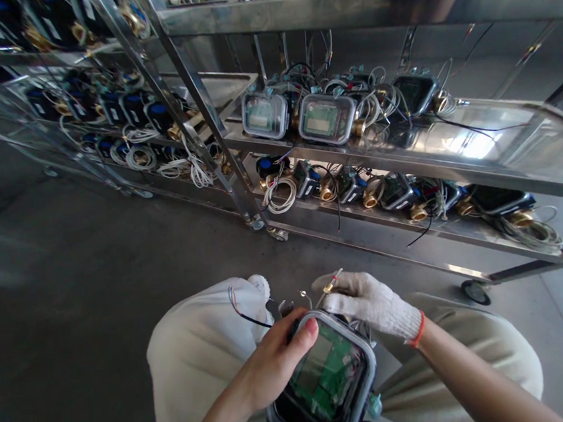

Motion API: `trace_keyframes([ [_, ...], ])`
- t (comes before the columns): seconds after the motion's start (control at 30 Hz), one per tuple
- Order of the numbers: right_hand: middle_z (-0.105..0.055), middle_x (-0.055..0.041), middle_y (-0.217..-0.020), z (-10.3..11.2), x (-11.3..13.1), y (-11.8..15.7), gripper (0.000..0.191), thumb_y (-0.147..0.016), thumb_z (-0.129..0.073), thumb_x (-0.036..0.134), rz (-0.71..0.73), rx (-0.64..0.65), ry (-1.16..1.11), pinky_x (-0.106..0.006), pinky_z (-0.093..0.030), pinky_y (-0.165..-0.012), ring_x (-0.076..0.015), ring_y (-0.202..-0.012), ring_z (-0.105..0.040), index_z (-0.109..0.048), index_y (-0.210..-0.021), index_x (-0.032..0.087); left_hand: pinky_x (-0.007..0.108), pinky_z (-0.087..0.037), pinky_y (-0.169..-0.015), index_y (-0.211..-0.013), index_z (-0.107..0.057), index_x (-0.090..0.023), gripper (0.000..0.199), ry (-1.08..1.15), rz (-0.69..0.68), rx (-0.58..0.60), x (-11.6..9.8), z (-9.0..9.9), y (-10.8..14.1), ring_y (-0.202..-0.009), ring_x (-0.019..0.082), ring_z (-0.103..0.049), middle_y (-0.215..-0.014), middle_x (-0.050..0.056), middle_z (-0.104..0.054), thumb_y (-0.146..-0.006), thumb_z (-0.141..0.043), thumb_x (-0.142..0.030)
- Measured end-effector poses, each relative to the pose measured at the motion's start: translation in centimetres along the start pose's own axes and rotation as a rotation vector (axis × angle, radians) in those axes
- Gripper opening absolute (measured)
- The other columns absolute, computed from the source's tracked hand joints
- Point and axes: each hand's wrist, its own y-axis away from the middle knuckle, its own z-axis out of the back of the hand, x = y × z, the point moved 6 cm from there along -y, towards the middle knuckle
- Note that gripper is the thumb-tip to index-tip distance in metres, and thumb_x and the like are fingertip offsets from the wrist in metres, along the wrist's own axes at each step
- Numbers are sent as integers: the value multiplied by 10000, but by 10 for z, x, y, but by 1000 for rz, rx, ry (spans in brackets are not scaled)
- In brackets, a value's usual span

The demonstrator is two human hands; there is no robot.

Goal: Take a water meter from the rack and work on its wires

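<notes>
A black meter housing (329,374) with a clear lid and a green circuit board inside rests between the person's thighs. My left hand (277,359), bare, grips its upper left edge, the thumb lying on the lid's rim. My right hand (371,302) wears a white knitted glove with an orange cuff and is closed around a thin probe with a brass fitting (328,287), just above the housing's top edge. A black cable with coloured wire ends (253,319) sticks out to the left of the housing.
Ahead stands a wheeled metal rack (381,160) carrying similar meters (327,119) and coiled white cables (280,194). More loaded racks (156,164) extend to the left. Casters (475,292) touch the grey floor (71,314). The person's light trousers (196,354) flank the housing.
</notes>
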Motion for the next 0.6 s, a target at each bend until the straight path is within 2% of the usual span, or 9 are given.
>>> trace_keyframes([
  [0.1, -644, 24, -719, -5, 0, -9, 458, -758, -693, 583, -34, -2, -28, -206, -412, -534, -70, -564, -497, -679, -910, 152, 329, -412, -850, -1034, -598, -170, 559, -59, 18, -14, 4, -2, -2, -973, 267, -554, -955, 42, -627, -909, -460, -697],
  [0.17, -647, 16, -702, 5, -8, -17, 439, -780, -671, 578, -9, -94, -38, -211, -427, -546, -74, -561, -509, -678, -880, 151, 346, -399, -940, -1158, -574, -170, 643, -25, 45, -75, 10, 1, -1, -1084, 291, -533, -1077, 70, -631, -870, -487, -739],
  [0.23, -693, -26, -808, 31, -24, -23, 428, -794, -658, 564, 54, -310, -119, -248, -495, -673, -113, -686, -600, -670, -919, 155, 345, -392, -982, -1211, -556, -165, 713, 43, 61, -152, 17, 6, 2, -1138, 296, -520, -1171, 92, -622, -828, -534, -767],
  [0.3, -705, -60, -913, 64, -45, -22, 417, -773, -681, 544, 116, -550, -241, -307, -517, -827, -157, -835, -642, -653, -936, 160, 325, -426, -937, -1142, -601, -151, 703, 132, 58, -227, 25, 13, 6, -1098, 296, -557, -1139, 103, -650, -804, -579, -767],
  [0.37, -694, -58, -919, 93, -62, -13, 420, -744, -715, 521, 147, -725, -358, -341, -526, -851, -166, -841, -645, -631, -957, 168, 322, -474, -876, -1078, -637, -129, 635, 338, 98, -272, 37, 21, 9, -1023, 299, -608, -1038, 111, -688, -830, -603, -713],
  [0.4, -685, -44, -891, 103, -67, -7, 433, -742, -721, 512, 159, -780, -398, -335, -536, -811, -155, -796, -638, -621, -992, 173, 333, -498, -858, -1087, -640, -119, 609, 491, 152, -284, 44, 24, 10, -994, 305, -629, -1002, 118, -699, -856, -593, -681],
  [0.43, -674, -25, -857, 109, -67, 1, 452, -751, -719, 503, 174, -807, -415, -315, -540, -748, -135, -729, -618, -609, -1043, 176, 357, -524, -844, -1124, -631, -109, 590, 649, 216, -304, 52, 27, 10, -962, 311, -650, -976, 128, -705, -890, -564, -647],
  [0.5, -650, 12, -799, 109, -56, 15, 490, -802, -681, 490, 195, -764, -373, -257, -498, -591, -85, -569, -518, -564, -1173, 192, 407, -571, -795, -1216, -591, -101, 547, 885, 304, -385, 60, 34, 11, -854, 310, -689, -923, 139, -715, -954, -491, -571],
  [0.6, -668, 22, -797, 81, -26, 32, 412, -889, -592, 462, 185, -536, -155, -222, -387, -465, -59, -467, -395, -516, -1214, 221, 400, -604, -730, -1263, -563, -84, 473, 967, 258, -538, 57, 52, 10, -716, 278, -706, -851, 134, -724, -1012, -417, -457],
])
